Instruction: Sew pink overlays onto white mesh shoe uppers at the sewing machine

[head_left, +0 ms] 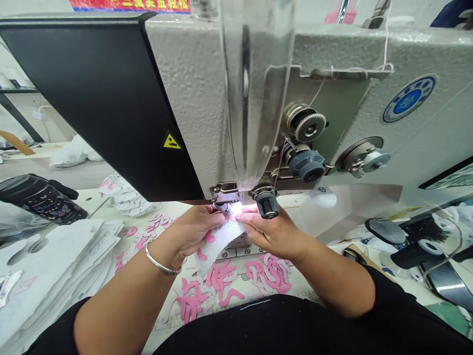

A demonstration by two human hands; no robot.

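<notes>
Two hands of yours meet at the foot of an industrial sewing machine [192, 98]. Your left hand [186, 231], a silver bangle [160, 262] on its wrist, is closed, its fingers curled over a white mesh fabric piece [221, 240]. Your right hand [271, 231] closes on the same piece from the other side, its fingertips [247, 213] just beside the brightly lit needle area. The piece hangs down from under the presser foot [224, 197] over the metal needle plate [236, 250], with pink trim showing along its left edge. Just above your right hand stands a black knob [266, 204]; higher up, thread tension discs [305, 122] sit beside a clear plastic guard [254, 74]. Pink-and-white cut pieces [225, 283] lie scattered on the table below your hands, a stack of white cut panels [55, 266] sits to your left, and a black patterned tumbler [40, 197] lies beyond it.
</notes>
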